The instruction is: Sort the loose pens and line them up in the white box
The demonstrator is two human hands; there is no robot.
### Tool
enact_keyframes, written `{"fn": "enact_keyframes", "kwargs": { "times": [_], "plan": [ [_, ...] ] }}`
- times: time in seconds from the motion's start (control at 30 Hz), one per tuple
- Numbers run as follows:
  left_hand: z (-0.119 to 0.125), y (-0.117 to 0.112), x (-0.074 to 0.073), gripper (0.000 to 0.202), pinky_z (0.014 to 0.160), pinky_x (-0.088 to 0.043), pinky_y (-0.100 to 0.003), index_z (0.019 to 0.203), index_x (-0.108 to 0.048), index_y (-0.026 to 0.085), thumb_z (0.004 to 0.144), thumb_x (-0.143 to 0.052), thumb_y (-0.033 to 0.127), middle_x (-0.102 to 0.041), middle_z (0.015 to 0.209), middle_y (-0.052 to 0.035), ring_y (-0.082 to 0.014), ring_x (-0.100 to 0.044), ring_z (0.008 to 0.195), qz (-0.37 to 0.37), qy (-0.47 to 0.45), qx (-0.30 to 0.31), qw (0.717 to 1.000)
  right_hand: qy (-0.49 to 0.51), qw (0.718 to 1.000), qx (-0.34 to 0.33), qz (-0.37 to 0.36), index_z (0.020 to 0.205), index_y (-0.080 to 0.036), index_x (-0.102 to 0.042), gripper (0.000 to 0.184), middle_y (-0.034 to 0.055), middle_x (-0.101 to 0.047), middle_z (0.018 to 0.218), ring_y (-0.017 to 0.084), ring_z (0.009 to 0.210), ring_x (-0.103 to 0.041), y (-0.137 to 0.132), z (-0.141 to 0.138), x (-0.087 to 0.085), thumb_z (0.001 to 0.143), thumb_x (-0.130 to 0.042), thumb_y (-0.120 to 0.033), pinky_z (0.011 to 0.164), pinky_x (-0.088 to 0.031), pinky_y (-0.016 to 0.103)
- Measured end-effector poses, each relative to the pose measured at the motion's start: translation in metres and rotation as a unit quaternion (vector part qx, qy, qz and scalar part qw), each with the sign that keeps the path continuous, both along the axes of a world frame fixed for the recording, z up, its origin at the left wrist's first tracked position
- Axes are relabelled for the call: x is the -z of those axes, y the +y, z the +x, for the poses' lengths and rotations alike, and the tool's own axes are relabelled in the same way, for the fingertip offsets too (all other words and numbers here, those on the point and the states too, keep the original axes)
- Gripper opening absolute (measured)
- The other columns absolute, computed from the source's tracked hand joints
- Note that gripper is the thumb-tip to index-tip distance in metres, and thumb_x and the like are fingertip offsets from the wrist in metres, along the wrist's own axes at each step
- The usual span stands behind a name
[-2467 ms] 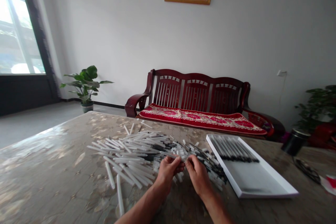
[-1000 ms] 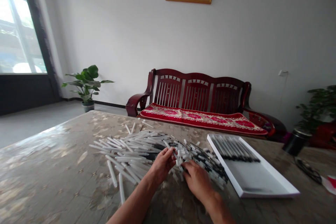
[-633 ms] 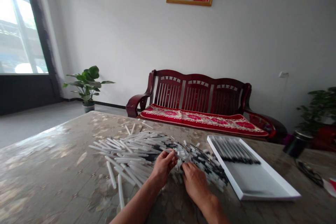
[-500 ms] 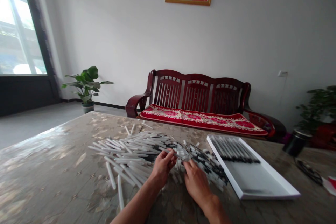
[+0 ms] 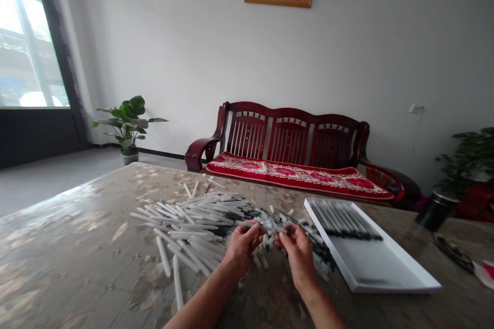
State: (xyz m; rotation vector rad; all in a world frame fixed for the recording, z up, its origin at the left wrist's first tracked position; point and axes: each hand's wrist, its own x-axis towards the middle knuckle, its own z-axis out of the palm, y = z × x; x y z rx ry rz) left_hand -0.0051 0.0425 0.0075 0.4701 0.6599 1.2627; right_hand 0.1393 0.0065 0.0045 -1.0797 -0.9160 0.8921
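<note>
My left hand (image 5: pixel 244 248) is closed in a pinch around a pen (image 5: pixel 266 227), which points to the right above the pile. Facing it, my right hand (image 5: pixel 298 254) pinches a small pale piece that looks like a pen cap (image 5: pixel 284 231), close to the pen's right end. Whether the two parts touch, I cannot tell. Left of my hands lies a heap of translucent white pen barrels (image 5: pixel 193 234). Small clear caps and dark pen parts (image 5: pixel 320 252) are scattered under and behind my right hand.
A shallow white box (image 5: pixel 370 262) stands to the right, with a row of assembled pens (image 5: pixel 345 219) at its far end. Farther right are a black cylinder (image 5: pixel 438 209) and a coiled cable (image 5: pixel 455 252). A red wooden bench (image 5: pixel 289 136) stands behind the patterned table (image 5: pixel 88 247).
My right hand has risen from the loose pieces and moved slightly right, now pinching a small piece beside the pen's end. My left hand keeps its hold on the pen, nearly still.
</note>
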Motion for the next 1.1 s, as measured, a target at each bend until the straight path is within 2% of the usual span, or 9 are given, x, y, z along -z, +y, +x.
{"fn": "enact_keyframes", "kwargs": {
  "times": [0.23,0.47,0.57,0.67,0.9,1.0,1.1],
  "plan": [
    [0.001,-0.001,0.001,0.041,0.055,-0.054,-0.017,0.072,-0.068,0.014,0.042,-0.095,0.025,-0.069,0.063,0.0007,-0.0115,-0.068,0.059,0.000,0.000,-0.012,1.000,-0.041,0.999,-0.015,0.000,0.088,-0.020,-0.066,0.035,0.0022,-0.072,0.076,0.021,0.067,-0.067,0.000,0.001,0.001,0.066,-0.076,-0.045,0.067,-0.056,0.034],
    [0.003,-0.003,0.002,0.040,0.055,-0.053,-0.016,0.070,-0.068,0.014,0.042,-0.095,0.028,-0.070,0.062,-0.0016,-0.0120,-0.068,0.060,0.012,0.010,0.008,1.000,-0.067,0.998,-0.008,-0.009,0.089,-0.018,-0.071,0.042,0.0052,-0.075,0.082,0.023,0.066,-0.069,0.001,0.000,0.001,0.063,-0.078,-0.050,0.064,-0.058,0.035],
    [0.004,-0.004,0.002,0.041,0.055,-0.053,-0.017,0.068,-0.068,0.014,0.041,-0.095,0.028,-0.070,0.062,-0.0004,-0.0114,-0.067,0.059,0.021,0.012,0.000,1.000,-0.036,0.999,-0.015,-0.029,0.087,-0.017,-0.071,0.044,0.0039,-0.074,0.074,0.022,0.062,-0.068,-0.002,-0.003,-0.002,0.060,-0.081,-0.050,0.060,-0.057,0.034],
    [0.003,-0.004,0.000,0.041,0.056,-0.054,-0.018,0.068,-0.068,0.014,0.042,-0.095,0.030,-0.070,0.062,-0.0004,-0.0111,-0.067,0.058,0.051,0.022,-0.008,0.998,0.041,0.996,-0.028,-0.068,0.085,-0.016,-0.071,0.045,0.0025,-0.073,0.068,0.020,0.059,-0.067,-0.006,-0.008,-0.008,0.055,-0.084,-0.047,0.055,-0.057,0.031],
    [0.004,-0.009,-0.006,0.038,0.058,-0.055,-0.024,0.072,-0.070,0.012,0.050,-0.092,0.034,-0.072,0.064,-0.0040,-0.0136,-0.066,0.056,0.142,0.078,-0.032,0.986,0.207,0.968,-0.036,-0.136,0.072,-0.017,-0.070,0.041,0.0019,-0.071,0.063,0.016,0.055,-0.066,-0.009,-0.013,-0.019,0.041,-0.093,-0.033,0.051,-0.056,0.026],
    [0.005,-0.009,-0.006,0.038,0.057,-0.055,-0.023,0.073,-0.070,0.012,0.049,-0.092,0.032,-0.072,0.065,-0.0040,-0.0144,-0.068,0.058,0.119,0.065,-0.032,0.990,0.214,0.964,-0.071,-0.140,0.073,-0.016,-0.069,0.041,0.0021,-0.071,0.064,0.013,0.056,-0.065,-0.008,-0.010,-0.023,0.043,-0.093,-0.032,0.052,-0.054,0.022],
    [0.005,-0.006,-0.005,0.039,0.058,-0.056,-0.021,0.075,-0.069,0.014,0.047,-0.093,0.027,-0.073,0.068,-0.0023,-0.0138,-0.069,0.061,0.056,0.013,-0.043,0.997,0.171,0.975,-0.079,-0.115,0.083,-0.016,-0.070,0.046,-0.0002,-0.070,0.068,0.011,0.055,-0.062,-0.008,-0.009,-0.027,0.048,-0.092,-0.038,0.044,-0.047,0.018]
  ]
}}
